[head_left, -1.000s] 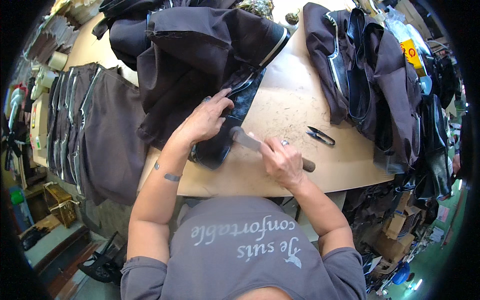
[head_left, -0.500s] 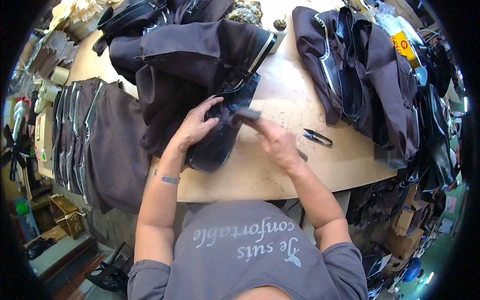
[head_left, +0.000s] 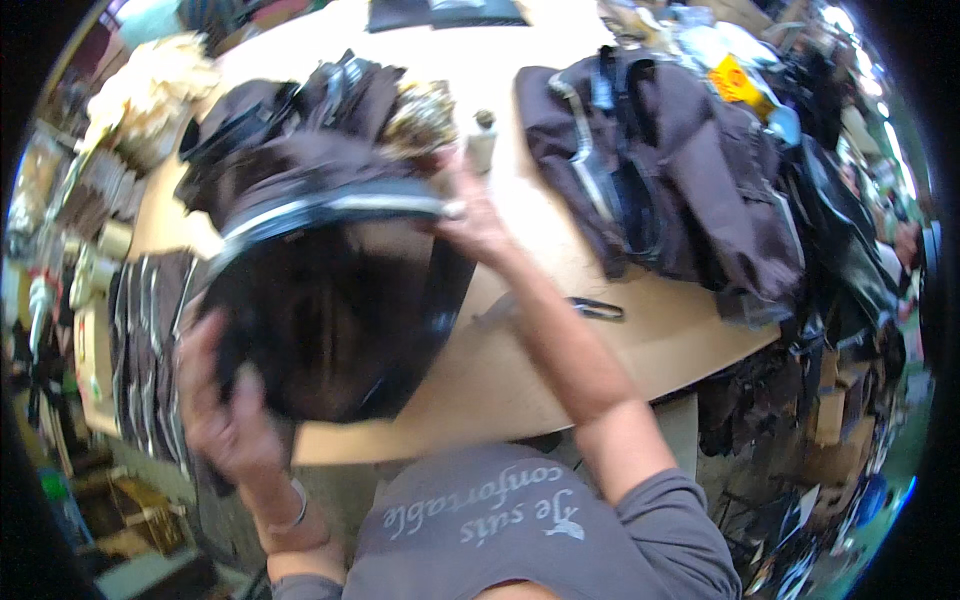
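Between my hands is a dark brown fabric bag [head_left: 320,300], its round mouth turned toward me. Black trim with a white edge runs along its rim. My left hand [head_left: 230,405], blurred, has its thumb and fingers around the bag's near left edge. At the far right end of the rim, my right hand [head_left: 470,215] grips the trim. A hammer [head_left: 493,314] lies on the table beside the bag, smeared and partly behind my right forearm. Thread snips [head_left: 597,308] lie just to the right of that forearm.
More brown pieces with black and white trim [head_left: 650,170] are heaped at the right. A stack of flat brown panels [head_left: 150,350] hangs over the table's left edge. Beyond the bag stand a white bottle [head_left: 481,145] and a clear bag of small parts [head_left: 420,115].
The hammer has left my right hand and is on the table. My right hand has gone to the far rim, my left to the near left edge. The bag is turned, mouth toward me.
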